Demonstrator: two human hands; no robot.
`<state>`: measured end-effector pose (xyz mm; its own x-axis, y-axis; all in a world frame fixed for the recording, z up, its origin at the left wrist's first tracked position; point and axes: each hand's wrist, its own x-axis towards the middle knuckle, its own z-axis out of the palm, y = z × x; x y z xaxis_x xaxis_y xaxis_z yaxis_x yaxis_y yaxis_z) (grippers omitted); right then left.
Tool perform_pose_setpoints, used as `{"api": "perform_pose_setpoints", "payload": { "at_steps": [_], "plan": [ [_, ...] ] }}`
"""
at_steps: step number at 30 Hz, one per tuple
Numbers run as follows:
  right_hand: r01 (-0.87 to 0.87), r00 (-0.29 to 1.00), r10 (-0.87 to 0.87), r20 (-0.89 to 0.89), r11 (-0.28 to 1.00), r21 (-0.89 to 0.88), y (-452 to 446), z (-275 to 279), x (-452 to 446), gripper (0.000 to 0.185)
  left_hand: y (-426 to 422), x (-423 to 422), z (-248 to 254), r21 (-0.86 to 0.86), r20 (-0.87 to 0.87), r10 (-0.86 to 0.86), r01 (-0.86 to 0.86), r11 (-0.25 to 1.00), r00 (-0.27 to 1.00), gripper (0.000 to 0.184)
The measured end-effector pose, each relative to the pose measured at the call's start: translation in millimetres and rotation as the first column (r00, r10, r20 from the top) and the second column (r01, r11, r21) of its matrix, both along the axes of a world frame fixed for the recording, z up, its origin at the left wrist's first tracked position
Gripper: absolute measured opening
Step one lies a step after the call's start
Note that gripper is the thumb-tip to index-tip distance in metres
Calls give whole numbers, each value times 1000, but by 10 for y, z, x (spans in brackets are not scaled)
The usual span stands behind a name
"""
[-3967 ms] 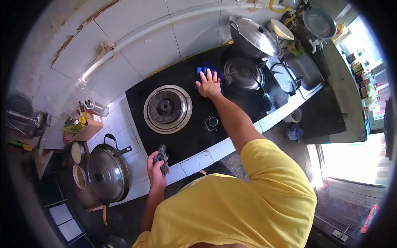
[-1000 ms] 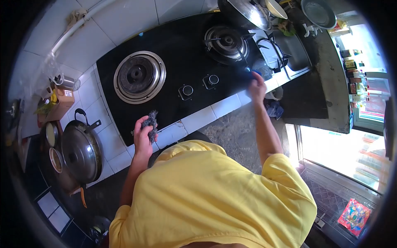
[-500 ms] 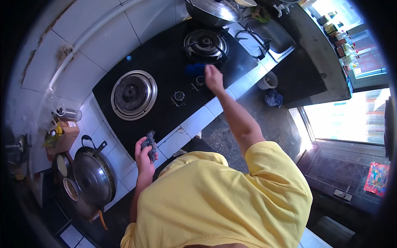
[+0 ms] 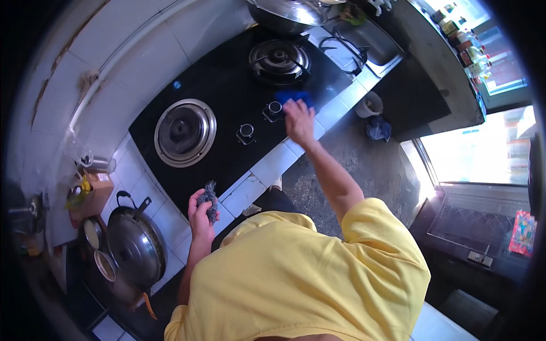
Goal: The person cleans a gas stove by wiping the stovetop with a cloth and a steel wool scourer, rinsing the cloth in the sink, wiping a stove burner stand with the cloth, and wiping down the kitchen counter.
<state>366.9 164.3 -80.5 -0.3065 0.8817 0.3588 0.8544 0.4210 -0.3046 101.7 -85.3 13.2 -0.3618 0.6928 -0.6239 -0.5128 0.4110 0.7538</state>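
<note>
A grey steel wool scourer (image 4: pixel 210 201) is gripped in my left hand (image 4: pixel 200 215), close to the front edge of the cooktop. My right hand (image 4: pixel 300 121) has its fingers on a blue cloth (image 4: pixel 294 97), which lies against the black glass cooktop (image 4: pixel 227 91). The cloth is slightly blurred and partly hidden by my fingers. Just left of that hand is a control knob (image 4: pixel 275 108), with a second knob (image 4: pixel 246 132) farther left. Beyond the cloth sits the right burner (image 4: pixel 279 58); the left burner (image 4: pixel 185 133) has no pan support on it.
A lidded wok (image 4: pixel 290 14) stands behind the right burner. One loose pan support (image 4: pixel 344 54) rests beside the sink (image 4: pixel 387 51). At lower left are a lidded pan (image 4: pixel 133 244) and a cardboard box (image 4: pixel 98 193). A white bucket (image 4: pixel 371 105) stands on the floor.
My right hand and the blue cloth have moved right along the cooktop's front, past the right knob. My left hand keeps the scourer in nearly the same place. The view has shifted slightly.
</note>
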Motion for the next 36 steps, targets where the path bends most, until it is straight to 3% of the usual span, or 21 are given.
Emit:
{"api": "perform_pose_setpoints", "payload": {
  "at_steps": [5,10,12,16,22,25,26,28,30,32,34,36],
  "plan": [
    [-154,987,155,31,987,-37,-219,90,82,38,96,57,-18,-3,33,-26,26,1000,999,38],
    [149,982,-136,134,985,-92,641,-75,707,42,79,81,60,17,-52,88,-87,996,995,39],
    [209,958,-170,233,966,-155,927,30,924,46,34,138,65,13,-73,145,-144,989,987,39],
    [94,940,-13,342,970,-222,1355,240,1015,46,33,333,-8,-98,-81,279,-286,953,957,40],
    [40,951,21,307,981,-191,2098,161,1027,44,450,759,29,-105,-112,236,-248,963,965,40],
    [171,985,-156,76,948,-268,2185,281,1095,39,605,953,83,-66,-101,219,-226,972,971,40],
    [162,986,-147,76,949,-271,2172,249,1141,39,637,1013,96,-68,-102,227,-235,970,968,40],
    [286,951,-310,5,872,-398,2120,168,1316,37,657,1104,124,-48,-91,230,-235,971,969,39],
    [357,929,-367,46,856,-375,1865,239,1515,38,622,1109,23,-23,-107,249,-253,967,963,39],
    [320,938,-346,-11,878,-356,1845,-329,1925,41,601,1179,105,-23,-91,318,-321,947,944,38],
    [349,848,-496,-188,789,-506,1547,-220,2068,40,517,1186,94,-12,-67,357,-359,933,932,37],
    [282,887,-388,-248,884,-374,1155,-65,1875,36,428,1175,42,2,-99,366,-368,930,925,36]
  ]
}}
